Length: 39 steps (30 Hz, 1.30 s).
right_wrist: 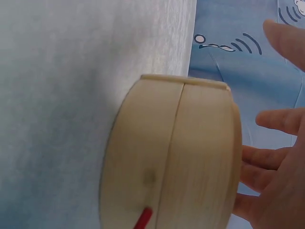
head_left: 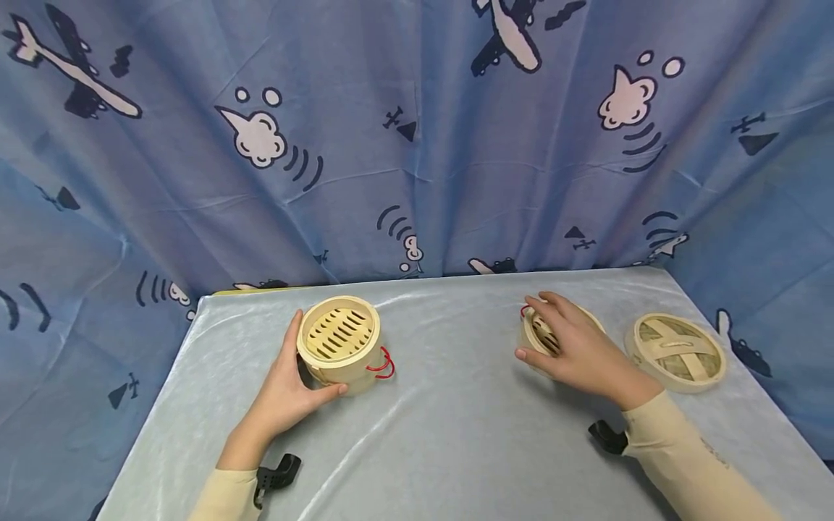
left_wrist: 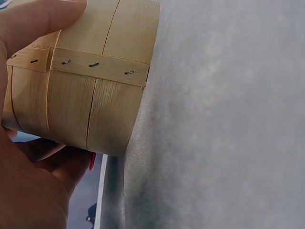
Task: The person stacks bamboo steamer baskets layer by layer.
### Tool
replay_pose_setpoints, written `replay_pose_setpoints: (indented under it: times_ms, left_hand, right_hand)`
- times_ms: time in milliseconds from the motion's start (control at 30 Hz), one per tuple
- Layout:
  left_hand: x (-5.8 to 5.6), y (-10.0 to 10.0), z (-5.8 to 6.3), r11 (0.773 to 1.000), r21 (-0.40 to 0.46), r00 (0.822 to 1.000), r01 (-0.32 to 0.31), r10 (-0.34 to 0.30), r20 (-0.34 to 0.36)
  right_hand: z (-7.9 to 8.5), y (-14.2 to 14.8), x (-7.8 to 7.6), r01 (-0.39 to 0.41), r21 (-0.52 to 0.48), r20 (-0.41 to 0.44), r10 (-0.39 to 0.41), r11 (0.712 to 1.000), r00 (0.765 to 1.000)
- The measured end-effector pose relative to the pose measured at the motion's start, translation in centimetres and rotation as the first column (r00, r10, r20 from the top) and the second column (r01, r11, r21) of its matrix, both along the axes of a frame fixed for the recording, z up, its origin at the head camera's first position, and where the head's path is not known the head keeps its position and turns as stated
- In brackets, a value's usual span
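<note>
On the left of the table stands a round bamboo steamer (head_left: 340,334) with a slotted top and two red loops on its right side. My left hand (head_left: 283,394) grips it, thumb at the front and fingers round the far left side. In the left wrist view the stapled wall of this steamer (left_wrist: 95,100) meets the cloth. Toward the right, my right hand (head_left: 576,351) is spread over a smaller-looking steamer basket (head_left: 544,334), partly hiding its slotted top and red loop. The right wrist view shows thumb and forefinger apart from the basket wall (right_wrist: 167,152).
A round woven steamer lid (head_left: 677,352) lies at the far right, beside my right hand. Pale grey cloth covers the table (head_left: 443,434). Behind it hangs a blue curtain (head_left: 365,145) printed with planes and clouds.
</note>
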<state>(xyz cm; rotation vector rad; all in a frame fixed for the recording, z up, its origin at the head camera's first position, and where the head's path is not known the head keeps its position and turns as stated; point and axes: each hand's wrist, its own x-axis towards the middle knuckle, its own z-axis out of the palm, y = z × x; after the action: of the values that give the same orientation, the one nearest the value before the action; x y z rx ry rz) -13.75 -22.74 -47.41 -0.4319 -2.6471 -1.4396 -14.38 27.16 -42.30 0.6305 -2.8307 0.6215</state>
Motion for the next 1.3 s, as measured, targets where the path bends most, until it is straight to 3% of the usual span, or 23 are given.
replay_pose_setpoints:
  times_ms: [600,1033,1300]
  left_hand:
    - [0.6,-0.5,-0.4,1.000,0.005,1.000,-0.017,0.017,0.016]
    - [0.1,-0.2,-0.1,1.000,-0.007,1.000,-0.012,0.013,0.011]
    - [0.0,0.0,0.0,1.000,-0.003,1.000,0.003,-0.003,0.010]
  right_hand:
    - [-1.6,1.1,0.6,0.054,-0.017,0.019,-0.053,0.998,0.998]
    - [-0.2,2.8,0.9,0.117,-0.038,0.091,-0.114,0.992,0.989]
    - [0.2,4.3,1.1,0.118,-0.092,0.055,-0.113,0.989,0.992]
